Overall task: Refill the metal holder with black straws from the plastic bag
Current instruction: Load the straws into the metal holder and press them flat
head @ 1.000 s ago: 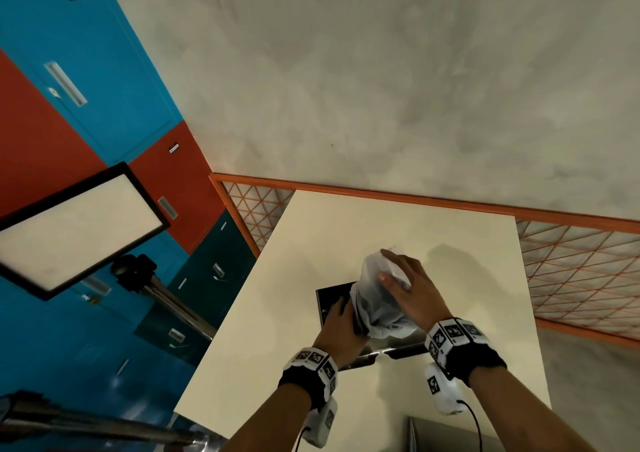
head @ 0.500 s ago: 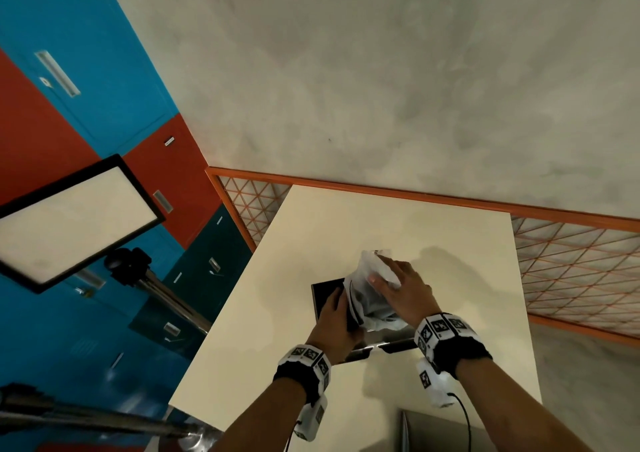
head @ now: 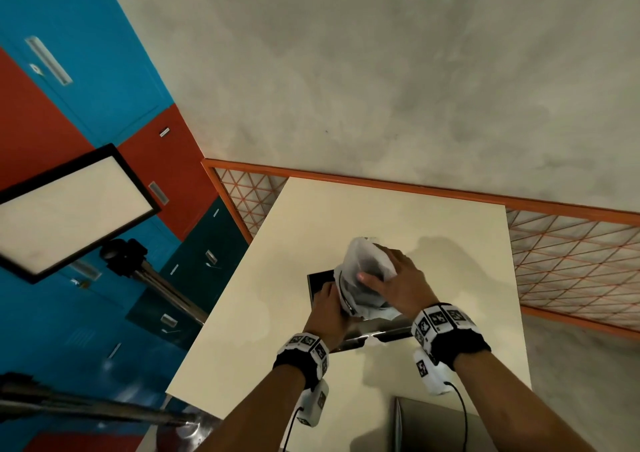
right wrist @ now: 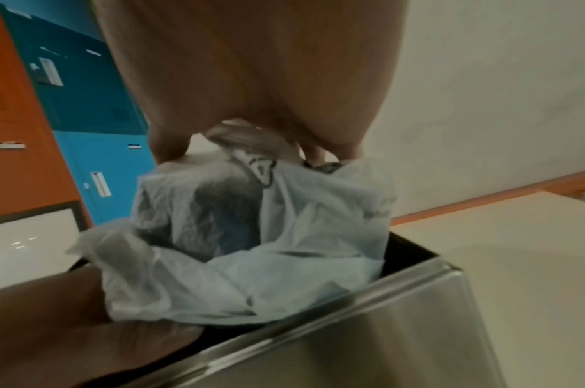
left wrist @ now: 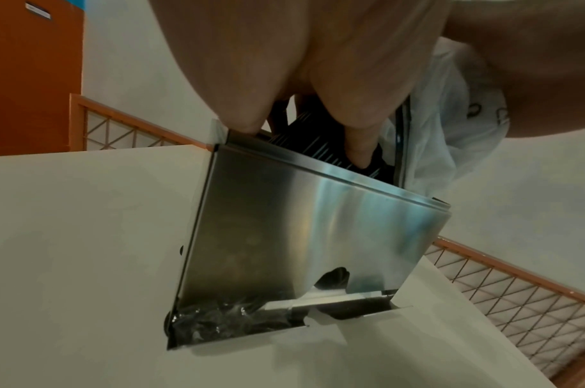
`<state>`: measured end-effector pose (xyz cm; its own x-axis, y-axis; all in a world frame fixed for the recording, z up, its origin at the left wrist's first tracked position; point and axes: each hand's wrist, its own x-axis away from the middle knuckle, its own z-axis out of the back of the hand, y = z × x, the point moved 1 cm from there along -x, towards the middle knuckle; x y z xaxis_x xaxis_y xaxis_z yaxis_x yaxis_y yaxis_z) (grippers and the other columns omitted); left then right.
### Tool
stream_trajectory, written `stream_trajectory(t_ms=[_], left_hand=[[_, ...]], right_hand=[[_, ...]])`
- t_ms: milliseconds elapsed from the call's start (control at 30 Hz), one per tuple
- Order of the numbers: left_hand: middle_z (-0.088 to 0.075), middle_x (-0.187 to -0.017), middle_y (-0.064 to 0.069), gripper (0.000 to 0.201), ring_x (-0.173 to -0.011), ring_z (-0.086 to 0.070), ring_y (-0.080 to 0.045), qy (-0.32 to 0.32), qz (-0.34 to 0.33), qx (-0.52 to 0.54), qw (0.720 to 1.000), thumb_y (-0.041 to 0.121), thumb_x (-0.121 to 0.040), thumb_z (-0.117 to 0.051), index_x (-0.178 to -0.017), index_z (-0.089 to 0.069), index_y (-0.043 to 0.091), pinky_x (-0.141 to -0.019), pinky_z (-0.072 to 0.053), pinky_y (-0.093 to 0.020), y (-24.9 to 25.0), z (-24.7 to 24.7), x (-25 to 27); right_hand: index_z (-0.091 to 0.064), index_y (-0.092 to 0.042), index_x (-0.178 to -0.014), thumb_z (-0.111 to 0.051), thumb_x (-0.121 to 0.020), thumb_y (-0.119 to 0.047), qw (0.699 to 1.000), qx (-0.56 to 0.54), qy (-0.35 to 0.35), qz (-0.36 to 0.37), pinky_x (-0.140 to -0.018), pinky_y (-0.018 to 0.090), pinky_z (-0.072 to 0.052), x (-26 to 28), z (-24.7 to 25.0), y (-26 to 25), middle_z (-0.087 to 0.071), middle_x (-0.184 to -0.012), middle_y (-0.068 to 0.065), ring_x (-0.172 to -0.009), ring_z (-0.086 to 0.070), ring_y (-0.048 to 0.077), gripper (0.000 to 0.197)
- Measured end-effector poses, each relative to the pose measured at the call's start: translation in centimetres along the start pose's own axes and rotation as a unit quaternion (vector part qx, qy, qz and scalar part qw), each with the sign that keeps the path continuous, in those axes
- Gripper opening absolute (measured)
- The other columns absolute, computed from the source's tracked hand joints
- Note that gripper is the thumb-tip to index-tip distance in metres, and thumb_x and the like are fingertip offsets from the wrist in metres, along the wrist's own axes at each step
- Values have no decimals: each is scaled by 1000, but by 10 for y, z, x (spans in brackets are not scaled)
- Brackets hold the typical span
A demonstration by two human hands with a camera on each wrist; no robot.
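Note:
A brushed metal holder (left wrist: pixel 300 236) stands on the cream table (head: pixel 398 216), its open top facing up. Black straws (left wrist: pixel 317 147) fill it, and more straws (left wrist: pixel 231 320) show in the slot at its base. My left hand (head: pixel 325 309) grips the holder's top rim, with one fingertip (left wrist: pixel 360 155) dipping onto the straws. A crumpled white plastic bag (right wrist: pixel 251 236) sits mouth-down in the holder's opening (right wrist: pixel 410 252), dark contents showing through it. From above, my right hand (head: pixel 398 285) pinches the bag's upper end (right wrist: pixel 237 141).
A grey box (head: pixel 436 427) lies at the table's near right corner. An orange mesh fence (head: pixel 571 261) runs behind and right of the table. A framed light panel (head: pixel 69 209) on a tripod (head: pixel 145 275) and coloured lockers (head: pixel 86 70) stand to the left.
My right hand has shifted the bag slightly left over the holder, and the bag has crumpled down further. My left hand has stayed on the holder's rim.

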<state>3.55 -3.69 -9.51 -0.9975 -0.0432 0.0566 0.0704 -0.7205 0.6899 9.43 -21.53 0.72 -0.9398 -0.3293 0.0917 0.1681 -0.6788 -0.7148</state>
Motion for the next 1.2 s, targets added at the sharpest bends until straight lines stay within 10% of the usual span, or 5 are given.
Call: stream_trajectory(t_ms=[233,400,933,1067,1200], left_hand=[[-39,-134,-6,72,-115,-49,-28,-23,-20,-37,999,27,-92,-63,-153,-26,22,-105,-45,-43,7,-4,0],[-36,-142,-6,78,-127,-40,-25,-18,-34,-24,999,29,-93,-66,-157,-23,18,-114,-36,-37,11,2,-2],[-43,-137,3,72,-125,-45,-14,22,-8,46,999,44,-85,-72,-145,-38,24,-108,-42,-33,2,12,-3],[-43,-145,-4,61,-131,-45,-19,2,-25,17,1000,31,-98,-61,-150,-35,17,-108,-37,-27,6,17,-2],[-40,-145,-6,53,-129,-48,-25,-21,-27,10,999,26,-103,-53,-150,-33,14,-111,-39,-34,12,15,1]], right_hand=[[-40,-48,-128,-79,-39,-80,993,-2,-120,-22,-90,40,-54,-2,-2,37,-55,-120,-19,-111,-60,14,102],[-40,-30,-132,-76,-64,-32,985,119,-121,33,-85,46,-51,-6,7,17,-46,-116,-1,-107,-51,27,76],[-51,-19,-132,-55,-91,-23,988,53,-13,146,-86,34,-44,-10,19,2,-56,-117,2,-102,-53,23,42],[-38,-26,-139,-65,-81,-57,988,83,-96,88,-84,32,-48,-3,27,20,-53,-116,-1,-100,-56,21,71],[-17,-19,-151,-81,-70,-30,974,153,-158,55,-89,38,-51,3,22,36,-46,-134,8,-110,-57,29,104]])
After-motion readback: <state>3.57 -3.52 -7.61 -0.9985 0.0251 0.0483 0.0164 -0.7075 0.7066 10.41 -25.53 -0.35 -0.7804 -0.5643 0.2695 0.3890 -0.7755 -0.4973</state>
